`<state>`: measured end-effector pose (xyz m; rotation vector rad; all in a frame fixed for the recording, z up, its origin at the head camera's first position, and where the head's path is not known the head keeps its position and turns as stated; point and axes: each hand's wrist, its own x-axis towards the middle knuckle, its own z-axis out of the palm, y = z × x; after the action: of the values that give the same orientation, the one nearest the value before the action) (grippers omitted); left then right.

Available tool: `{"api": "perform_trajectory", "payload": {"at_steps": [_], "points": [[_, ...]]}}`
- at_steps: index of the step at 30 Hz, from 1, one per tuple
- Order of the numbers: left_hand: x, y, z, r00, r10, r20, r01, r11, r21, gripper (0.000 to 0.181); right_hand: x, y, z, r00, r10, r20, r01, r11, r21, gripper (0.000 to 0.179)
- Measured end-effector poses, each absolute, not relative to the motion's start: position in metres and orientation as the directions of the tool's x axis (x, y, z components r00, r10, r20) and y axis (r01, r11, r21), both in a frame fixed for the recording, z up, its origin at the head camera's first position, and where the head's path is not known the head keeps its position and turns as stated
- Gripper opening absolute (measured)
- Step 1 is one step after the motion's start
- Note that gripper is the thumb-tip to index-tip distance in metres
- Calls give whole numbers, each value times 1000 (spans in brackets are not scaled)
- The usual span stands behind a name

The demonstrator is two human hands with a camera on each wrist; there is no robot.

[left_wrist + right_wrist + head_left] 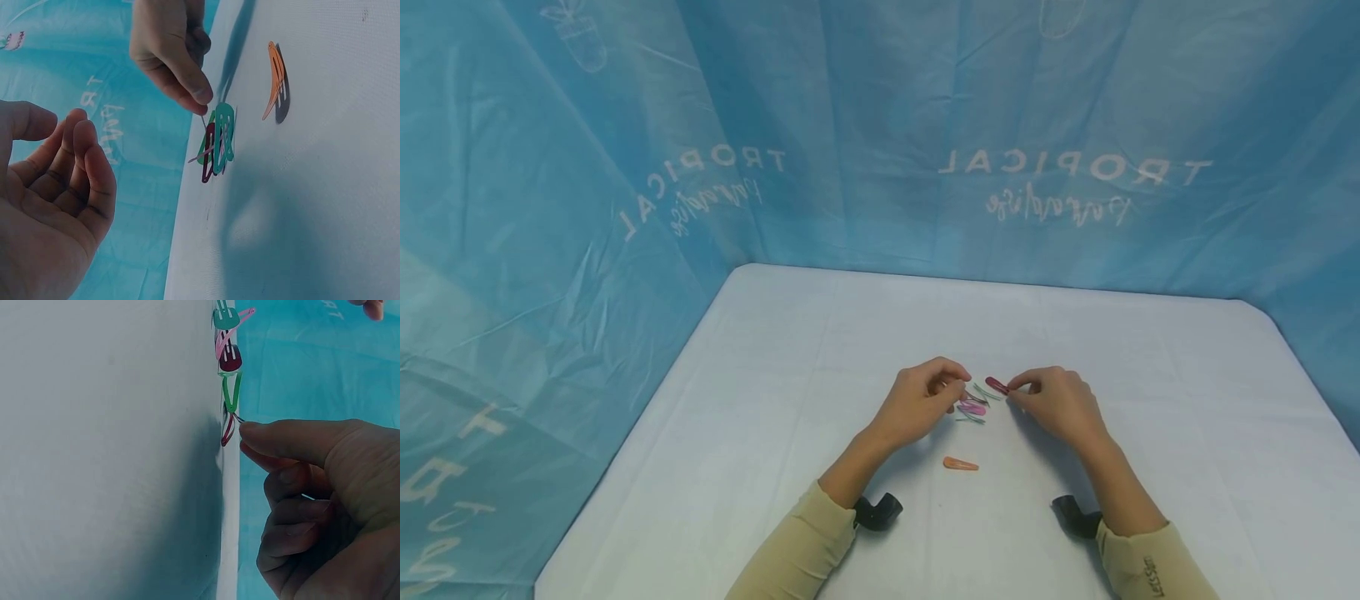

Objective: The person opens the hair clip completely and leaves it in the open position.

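My right hand (1060, 402) pinches one end of a dark red snap hair clip (997, 385) between thumb and forefinger, right at the tabletop. In the right wrist view, that red clip (227, 432) meets the tip of a green hair clip (232, 397). Beside it lies a small heap of hair clips: a teal one (223, 140), a maroon one (208, 153) and a pink one (975, 409) overlap there. My left hand (917, 398) hovers at the heap's left side, its fingers loosely bent and nothing in them, as the left wrist view shows.
An orange hair clip (961, 463) lies apart, nearer to me than the heap. White cloth covers the table (760, 383). Blue printed curtains (880, 150) hang along its back and left sides. Black wrist-worn devices (880, 512) sit under both forearms.
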<state>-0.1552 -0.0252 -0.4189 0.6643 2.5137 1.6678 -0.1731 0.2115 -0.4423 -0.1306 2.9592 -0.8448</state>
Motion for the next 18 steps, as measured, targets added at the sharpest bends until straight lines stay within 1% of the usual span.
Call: {"api": "perform_trajectory", "payload": {"at_steps": [10,13,18], "points": [[-156,-25,-418,-905,381,188,321,325,889,13,-171,207,-439,-993,-116,6,-102,844,-526,21],[-155,-25,-418,-907,380,181,314,326,891,13,-169,204,-436,-989,-148,7,-130,843,-522,21],[-156,-27,-416,-904,384,188,324,326,888,12,-167,200,-430,-977,-213,-28,-169,841,-514,16]]}}
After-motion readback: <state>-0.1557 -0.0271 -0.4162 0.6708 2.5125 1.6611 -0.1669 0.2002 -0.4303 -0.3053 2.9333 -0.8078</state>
